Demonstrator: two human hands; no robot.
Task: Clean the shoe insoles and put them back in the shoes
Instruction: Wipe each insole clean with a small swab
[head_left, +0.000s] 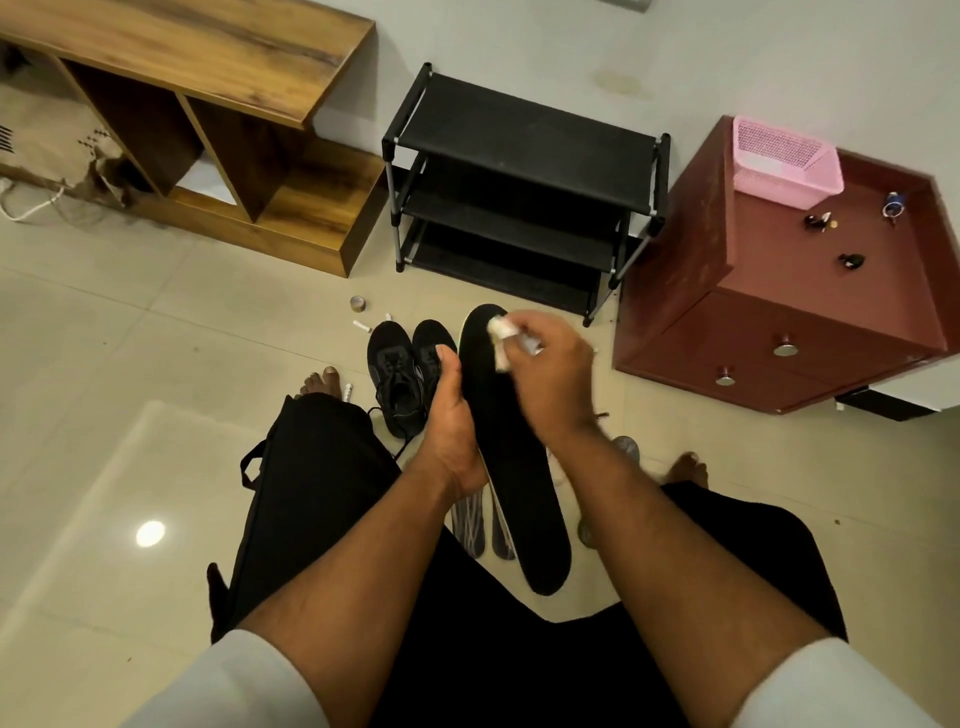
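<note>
Two hands share the work — the left hand (457, 415) grips the black insole (514, 457) along its edge, holding it steady and raised, while the right hand (550, 374) pinches a white wipe (501, 338) against its toe end. Just left of the hands, the shoes (410, 369) wait on the floor.

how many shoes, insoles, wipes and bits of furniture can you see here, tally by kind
shoes: 2, black, side by side on the floor
insoles: 3, one black insole in the left hand, two more insoles on the floor below it
white wipe: 1, in the right hand
furniture: 3, wooden shelf unit, black shoe rack, red-brown cabinet
total: 9
</note>
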